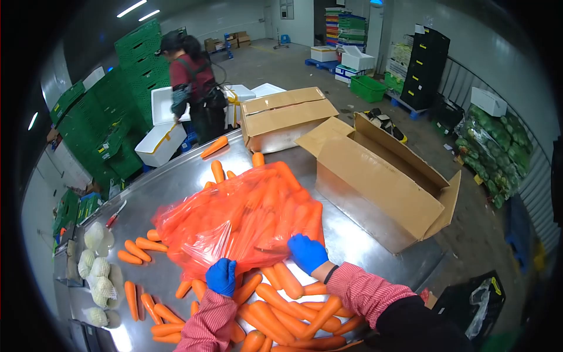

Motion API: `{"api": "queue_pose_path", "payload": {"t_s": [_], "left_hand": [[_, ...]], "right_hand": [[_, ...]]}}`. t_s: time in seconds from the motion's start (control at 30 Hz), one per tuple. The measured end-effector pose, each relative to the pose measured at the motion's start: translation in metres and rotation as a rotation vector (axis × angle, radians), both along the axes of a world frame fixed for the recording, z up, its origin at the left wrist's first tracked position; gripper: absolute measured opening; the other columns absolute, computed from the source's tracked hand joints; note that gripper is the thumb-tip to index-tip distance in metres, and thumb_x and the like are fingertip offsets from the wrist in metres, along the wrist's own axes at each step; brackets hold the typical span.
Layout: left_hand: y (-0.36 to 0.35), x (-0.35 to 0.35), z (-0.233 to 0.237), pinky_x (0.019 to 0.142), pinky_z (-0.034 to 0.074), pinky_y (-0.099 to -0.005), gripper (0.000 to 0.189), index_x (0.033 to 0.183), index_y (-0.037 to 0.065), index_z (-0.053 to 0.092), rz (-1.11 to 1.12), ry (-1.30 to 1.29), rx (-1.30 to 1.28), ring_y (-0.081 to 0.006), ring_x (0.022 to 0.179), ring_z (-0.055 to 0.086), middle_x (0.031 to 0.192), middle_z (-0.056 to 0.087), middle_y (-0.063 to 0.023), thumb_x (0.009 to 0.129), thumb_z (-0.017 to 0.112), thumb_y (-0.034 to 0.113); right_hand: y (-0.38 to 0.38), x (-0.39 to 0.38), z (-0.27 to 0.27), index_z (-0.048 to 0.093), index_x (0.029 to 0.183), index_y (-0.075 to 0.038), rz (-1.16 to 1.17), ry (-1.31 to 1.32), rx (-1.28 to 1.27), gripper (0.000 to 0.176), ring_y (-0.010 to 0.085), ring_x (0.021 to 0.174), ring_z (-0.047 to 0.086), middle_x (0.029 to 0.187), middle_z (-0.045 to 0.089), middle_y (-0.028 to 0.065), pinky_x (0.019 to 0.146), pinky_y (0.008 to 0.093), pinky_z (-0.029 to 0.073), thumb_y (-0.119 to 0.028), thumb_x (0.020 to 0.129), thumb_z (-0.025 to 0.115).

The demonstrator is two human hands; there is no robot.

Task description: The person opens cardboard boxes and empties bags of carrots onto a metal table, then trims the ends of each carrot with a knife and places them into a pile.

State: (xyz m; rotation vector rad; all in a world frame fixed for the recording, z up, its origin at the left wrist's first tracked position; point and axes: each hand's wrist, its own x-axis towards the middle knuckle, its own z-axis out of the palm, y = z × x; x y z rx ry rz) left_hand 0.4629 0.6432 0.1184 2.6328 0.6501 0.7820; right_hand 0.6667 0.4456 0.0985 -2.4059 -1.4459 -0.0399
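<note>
From where I stand, the head view shows a translucent red plastic bag (234, 217) lying across the middle of the steel table (358, 232), its film spread over a great heap of carrots. The left hand (221, 277), in a blue glove, is closed on the near edge of the film, knuckles bunched. The right hand (308, 253), gloved the same way, has its fingers curled in on the bag's near right corner and looks clamped on it too, though its fingertips are hidden from me.

That film looks thin, and it's what I'd worry about. A hard tug against so much weight could stretch or split it right at the pinched spots, and slick gloves could slip off it. I can't tell where the mouth lies or whether every carrot under the film is really inside; if the opening is on the near side, lifting the far side could spill them toward the person.

Loose carrots (281, 320) crowd the near side, almost under the wrists, so a sleeve could sweep some along. One carrot (214, 146) lies by the far edge, where a shove from the bag might roll it off. The open cardboard carton (375, 182) stands just right of the heap and could be bumped. Over on the left, a red-handled knife (115, 214) lies uncovered; a bag dragged that way could catch its blade.
</note>
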Motion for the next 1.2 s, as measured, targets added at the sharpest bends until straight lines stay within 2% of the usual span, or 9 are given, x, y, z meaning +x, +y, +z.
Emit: {"api": "queue_pose_path", "payload": {"t_s": [0.07,0.23,0.37,0.57,0.7,0.9,0.93,1.1,1.2], "left_hand": [[0.002,-0.004,0.009,0.056,0.043,-0.0462,0.029,0.078,0.009,0.056,-0.128,0.198,0.001,-0.0373,0.064,0.057,0.069,0.057,-0.0163,0.087,0.060,0.035],[0.000,-0.003,0.037,0.060,0.049,-0.0402,0.043,0.081,0.009,0.063,-0.358,0.526,0.076,-0.0334,0.068,0.063,0.071,0.063,-0.0133,0.076,0.068,0.051],[0.002,0.004,0.031,0.059,0.049,-0.0388,0.033,0.082,0.009,0.063,-0.225,0.584,-0.164,-0.0316,0.065,0.063,0.068,0.063,-0.0132,0.076,0.072,0.040],[-0.010,-0.037,0.078,0.055,0.042,-0.0289,0.021,0.070,0.006,0.055,-0.055,0.182,-0.466,-0.0106,0.059,0.050,0.059,0.051,-0.0080,0.075,0.074,0.013],[-0.024,-0.043,0.182,0.057,0.038,-0.0241,0.030,0.065,0.005,0.045,-0.036,-0.175,-0.646,-0.0053,0.066,0.041,0.065,0.046,0.0016,0.072,0.074,0.004],[0.038,0.021,0.264,0.056,0.033,-0.0230,0.030,0.065,0.008,0.041,-0.096,-0.586,-0.194,-0.0064,0.063,0.036,0.065,0.037,0.0042,0.076,0.069,0.005],[0.061,0.043,0.266,0.057,0.034,-0.0232,0.026,0.067,0.008,0.044,-0.150,-0.629,-0.435,-0.0066,0.065,0.037,0.066,0.039,0.0038,0.077,0.068,0.007],[0.128,0.092,0.199,0.061,0.042,-0.0253,0.022,0.077,0.006,0.058,-0.097,-0.420,-0.523,-0.0071,0.066,0.045,0.069,0.051,0.0026,0.077,0.077,0.018],[0.119,0.052,0.147,0.076,0.047,-0.0306,0.044,0.107,0.006,0.059,-0.052,-0.261,-0.370,-0.0177,0.082,0.056,0.094,0.060,-0.0066,0.074,0.080,0.026]], "right_hand": [[0.001,0.002,0.007,0.055,0.086,-0.010,0.015,0.011,0.048,0.007,0.0323,0.081,0.060,0.087,0.054,0.0127,0.060,0.0432,0.052,-0.015,0.081,0.057],[-0.002,0.007,0.005,0.059,0.084,-0.010,0.064,0.066,-0.011,0.012,0.0328,0.081,0.062,0.085,0.060,0.0131,0.065,0.0442,0.052,-0.021,0.080,0.060],[-0.012,0.004,0.015,0.061,0.090,-0.009,0.006,0.367,0.150,0.022,0.0353,0.082,0.063,0.087,0.063,0.0153,0.068,0.0434,0.051,-0.028,0.080,0.064],[-0.030,-0.034,0.062,0.062,0.091,-0.004,-0.015,0.643,0.526,0.021,0.0339,0.074,0.062,0.082,0.062,0.0178,0.065,0.0377,0.050,-0.019,0.077,0.068],[-0.018,-0.045,0.156,0.060,0.085,-0.001,0.047,0.903,0.732,0.016,0.0132,0.066,0.051,0.073,0.058,0.0080,0.061,0.0317,0.045,-0.014,0.078,0.067],[0.051,-0.001,0.271,0.063,0.077,-0.002,0.270,0.946,0.959,0.014,0.0112,0.065,0.054,0.068,0.059,0.0029,0.060,0.0298,0.045,-0.015,0.080,0.063],[0.072,0.014,0.274,0.063,0.075,-0.002,0.240,0.925,0.997,0.015,0.0124,0.065,0.055,0.067,0.059,0.0031,0.059,0.0298,0.044,-0.017,0.080,0.063],[0.132,0.079,0.236,0.061,0.072,-0.002,0.116,1.057,0.949,0.015,0.0147,0.058,0.054,0.064,0.057,0.0055,0.054,0.0286,0.043,-0.015,0.077,0.066],[0.110,0.080,0.204,0.058,0.076,-0.006,-0.099,1.177,0.789,0.014,0.0146,0.046,0.050,0.061,0.052,0.0039,0.041,0.0284,0.042,-0.017,0.079,0.066]]}}
